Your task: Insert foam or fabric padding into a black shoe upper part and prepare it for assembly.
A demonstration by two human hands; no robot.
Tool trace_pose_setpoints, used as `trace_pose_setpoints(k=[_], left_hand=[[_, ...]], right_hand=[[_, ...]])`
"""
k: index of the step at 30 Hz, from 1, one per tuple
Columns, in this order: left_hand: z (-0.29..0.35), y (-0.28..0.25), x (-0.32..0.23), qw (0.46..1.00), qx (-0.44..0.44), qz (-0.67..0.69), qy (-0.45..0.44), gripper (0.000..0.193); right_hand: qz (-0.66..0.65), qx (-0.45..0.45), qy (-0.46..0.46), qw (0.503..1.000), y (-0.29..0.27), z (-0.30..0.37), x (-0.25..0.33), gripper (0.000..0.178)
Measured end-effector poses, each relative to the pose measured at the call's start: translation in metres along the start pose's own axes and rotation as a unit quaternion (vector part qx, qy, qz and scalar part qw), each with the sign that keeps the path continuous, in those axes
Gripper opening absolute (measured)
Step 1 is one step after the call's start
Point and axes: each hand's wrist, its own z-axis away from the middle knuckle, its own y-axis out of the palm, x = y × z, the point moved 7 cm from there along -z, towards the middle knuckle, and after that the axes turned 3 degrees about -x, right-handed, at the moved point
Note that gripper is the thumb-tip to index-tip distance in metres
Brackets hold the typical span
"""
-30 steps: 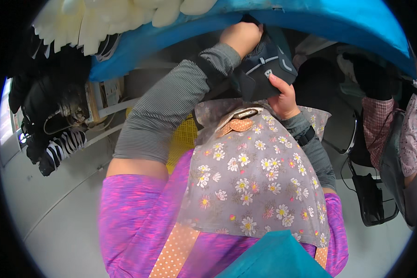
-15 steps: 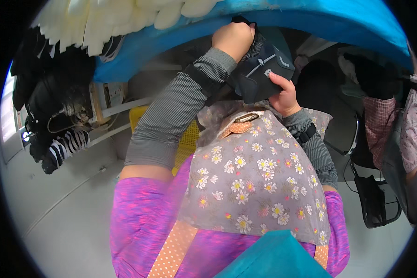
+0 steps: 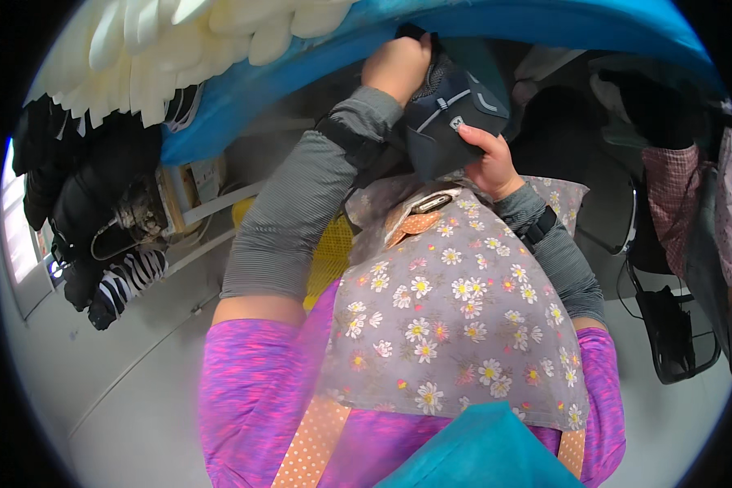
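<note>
A dark navy piece that looks like a shoe upper [image 3: 451, 114], with pale grey trim lines and a small white badge, is up near the blue edge. My left hand [image 3: 397, 69] is closed in a fist at its black mesh end; those fingertips are hidden behind the knuckles. On the near right side of the piece, my right hand [image 3: 494, 165] grips it, thumb lying on top by the badge and the other fingers mostly underneath. The piece is held in the air between both hands, above my flowered apron [image 3: 455, 309].
White rounded foam-like pieces [image 3: 171, 49] are piled at the far left on a blue-covered surface [image 3: 301, 77]. A yellow perforated basket [image 3: 329, 256] stands beside my left forearm. Black-and-white striped cloth [image 3: 134, 276] hangs at left. Another person's checked sleeve [image 3: 671, 199] and a black chair [image 3: 667, 325] are at right.
The whole view has shifted slightly. Both hands keep their hold on the shoe upper, which is tilted a little differently, its badge now facing me more plainly.
</note>
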Motion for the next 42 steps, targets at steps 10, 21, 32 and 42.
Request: trace_pose_setpoints(k=[10, 21, 32, 42], left_hand=[[0.009, -0.014, -0.005, 0.997, 0.029, -0.064, -0.015, 0.044], [0.007, 0.033, 0.002, 0.977, -0.007, -0.123, 0.176, 0.041], [0.026, -0.05, -0.02, 0.99, -0.124, -0.07, 0.019, 0.05], [0.009, 0.022, 0.004, 0.984, 0.017, -0.135, 0.118, 0.028]], right_hand=[[0.018, -0.001, -0.002, 1.0, -0.001, 0.0, 0.006, 0.028], [0.021, -0.004, 0.013, 1.0, 0.0, 0.008, 0.0, 0.027], [0.017, 0.021, 0.019, 0.999, 0.002, 0.0, 0.009, 0.029], [0.027, 0.022, 0.042, 0.999, -0.006, 0.003, 0.001, 0.031]])
